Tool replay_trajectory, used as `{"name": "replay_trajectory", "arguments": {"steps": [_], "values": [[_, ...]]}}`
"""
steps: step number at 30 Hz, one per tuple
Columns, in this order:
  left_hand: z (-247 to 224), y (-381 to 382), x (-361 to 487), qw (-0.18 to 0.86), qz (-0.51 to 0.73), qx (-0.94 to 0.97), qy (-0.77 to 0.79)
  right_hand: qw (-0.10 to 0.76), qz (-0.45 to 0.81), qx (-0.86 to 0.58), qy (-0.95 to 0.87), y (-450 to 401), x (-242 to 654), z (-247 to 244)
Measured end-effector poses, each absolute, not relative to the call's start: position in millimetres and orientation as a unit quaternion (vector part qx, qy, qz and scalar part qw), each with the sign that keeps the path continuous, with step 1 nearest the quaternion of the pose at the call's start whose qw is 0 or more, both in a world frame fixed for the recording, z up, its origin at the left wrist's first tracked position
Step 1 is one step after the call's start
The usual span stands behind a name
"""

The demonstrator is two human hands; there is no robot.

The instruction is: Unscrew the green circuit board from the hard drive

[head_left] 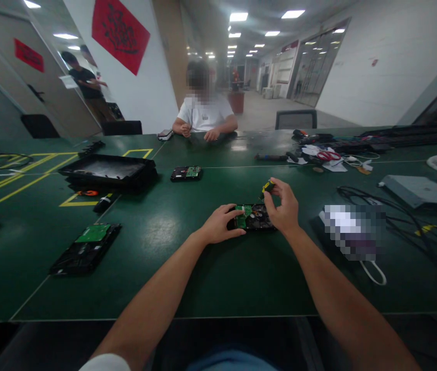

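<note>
In front of me a black hard drive [257,216] with a green circuit board on its left part lies flat on the table. My left hand [222,224] is closed around its left end, fingers on the top edge and thumb along the near edge. Above the drive's right end, my right hand [284,208] pinches a short yellow-and-black screwdriver [268,188] by the handle. Its tip is too small to make out, so I cannot tell whether it touches the drive.
Two more hard drives lie on the green table [156,273]: one far drive [186,173] and one left drive [86,248]. Black trays [109,172] are stacked at left. Cables [407,216], a grey box [421,190] and a pixelated object [353,232] stand right. A person [205,111] sits opposite.
</note>
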State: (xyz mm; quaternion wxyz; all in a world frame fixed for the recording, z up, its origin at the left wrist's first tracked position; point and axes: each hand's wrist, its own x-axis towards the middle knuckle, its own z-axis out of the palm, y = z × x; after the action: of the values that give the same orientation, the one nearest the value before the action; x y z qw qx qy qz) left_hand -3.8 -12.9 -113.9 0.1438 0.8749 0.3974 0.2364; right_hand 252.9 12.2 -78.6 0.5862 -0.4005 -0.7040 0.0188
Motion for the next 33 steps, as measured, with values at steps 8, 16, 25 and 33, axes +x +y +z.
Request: {"name": "replay_trajectory", "arguments": {"steps": [8, 16, 25, 33], "values": [[-114.6, -14.2, -2.0, 0.134, 0.236, 0.873, 0.405, 0.560, 0.011, -0.401, -0.725, 10.9, 247.9, -82.9], [-115.2, -15.8, -2.9, 0.138, 0.223, 0.876, 0.404, 0.558, 0.033, -0.399, -0.727, 8.7, 245.2, -80.5], [-119.0, -15.8, -2.5, 0.125, 0.215, 0.875, 0.415, 0.557, -0.006, -0.402, -0.726, 10.0, 245.9, -82.6], [-116.2, -16.5, -1.5, 0.130, 0.211, 0.875, 0.416, 0.565, 0.008, -0.403, -0.720, 11.9, 246.1, -87.2]]}}
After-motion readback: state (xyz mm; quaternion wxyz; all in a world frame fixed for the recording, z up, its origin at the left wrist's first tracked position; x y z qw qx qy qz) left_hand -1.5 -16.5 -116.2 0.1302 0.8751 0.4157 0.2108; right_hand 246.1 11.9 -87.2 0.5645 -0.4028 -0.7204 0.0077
